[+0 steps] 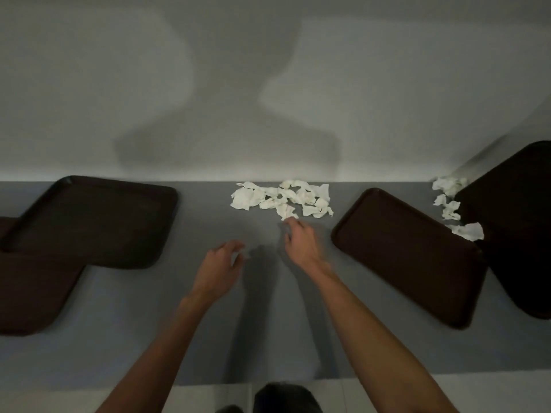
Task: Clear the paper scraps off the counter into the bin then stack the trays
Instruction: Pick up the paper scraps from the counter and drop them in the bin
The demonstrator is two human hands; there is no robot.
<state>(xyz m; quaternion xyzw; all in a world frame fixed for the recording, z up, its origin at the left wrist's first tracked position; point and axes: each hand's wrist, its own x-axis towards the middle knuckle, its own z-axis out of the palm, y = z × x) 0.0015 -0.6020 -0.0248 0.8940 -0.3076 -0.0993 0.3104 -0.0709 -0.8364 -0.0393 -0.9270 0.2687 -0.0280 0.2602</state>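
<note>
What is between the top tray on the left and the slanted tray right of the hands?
Head view: white paper scraps by the wall, plus the left hand and right hand over grey counter.

A: Trays?
B: Four: upper-left tray point(89, 222), lower-left tray point(32, 293), mid-right tray point(408, 260), far-right tray point(518, 234).
A: Scraps?
B: Two clusters: centre pile point(281, 199), right cluster point(453, 204). Single pieces uncountable.
A: Hands?
B: Two: left hand point(219, 269), right hand point(301, 242).

White paper scraps point(280, 198) lie piled at centre of the grey counter point(208, 323). The right hand point(301, 242) reaches to the nearest scrap, grip unclear. The left hand point(217, 269) hovers beside it, fingers loosely curled. Overlapping brown trays point(89, 219) sit at left, and another tray point(408, 257) at right.
</note>
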